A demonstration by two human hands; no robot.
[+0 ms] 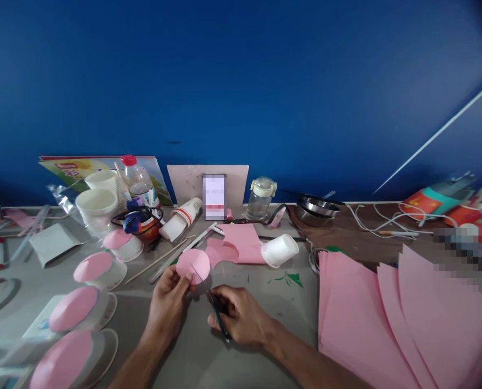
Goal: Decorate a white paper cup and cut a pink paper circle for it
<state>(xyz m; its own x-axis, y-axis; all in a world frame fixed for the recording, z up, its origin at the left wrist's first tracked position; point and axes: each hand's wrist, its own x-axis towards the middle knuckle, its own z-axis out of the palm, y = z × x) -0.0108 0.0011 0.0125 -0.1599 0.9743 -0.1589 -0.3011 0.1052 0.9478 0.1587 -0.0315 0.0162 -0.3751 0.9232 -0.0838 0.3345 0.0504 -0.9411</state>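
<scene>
A round piece of pink paper (193, 266) is pinched at its lower edge between the thumb and fingers of my left hand (171, 294). My right hand (241, 316) is wrapped round the black handles of a pair of scissors (220, 319). The thin blades point up and left and overlap the pink circle. Just behind lie a cut pink sheet (245, 243) and a white paper cup (280, 250) on its side. Several cups with pink round tops (74, 308) stand in a row on the left.
Pink sheets (358, 319) are stacked at the right. Along the back are stacked paper bowls (97, 204), a bottle (138, 181), a phone (214, 197), a glass jar (261, 199), metal bowls (317, 209) and white cables (387, 219). Green scraps (295, 280) lie near the middle.
</scene>
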